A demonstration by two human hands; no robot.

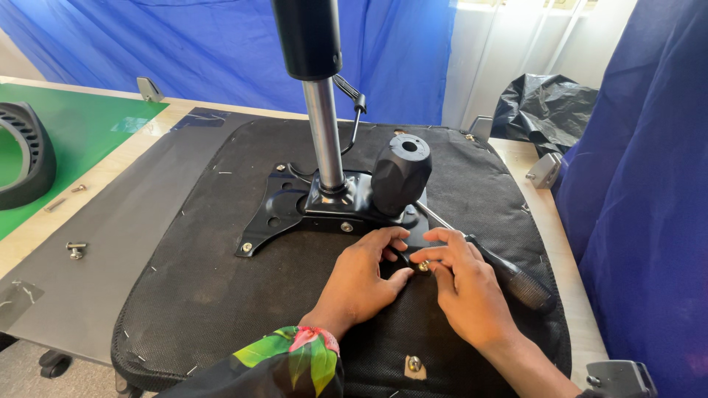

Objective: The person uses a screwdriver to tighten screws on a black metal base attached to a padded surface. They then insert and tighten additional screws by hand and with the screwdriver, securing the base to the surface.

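Blue-curtained tabletop (110,199); both hands (413,276) together mid-frame, fingertips pinching a small bolt (423,266) at the bracket (295,210) corner — could slip, cross-thread, roll off.

The upturned black seat base (221,295) is rough woven cloth; its black mounting plate (284,210) is matt painted metal, the upright gas cylinder (324,133) polished steel, the round knob (400,173) matt plastic.

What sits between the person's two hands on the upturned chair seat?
In the head view, a small silver bolt sits between the left hand and right hand, pinched by fingertips of both at the black mounting plate's corner.
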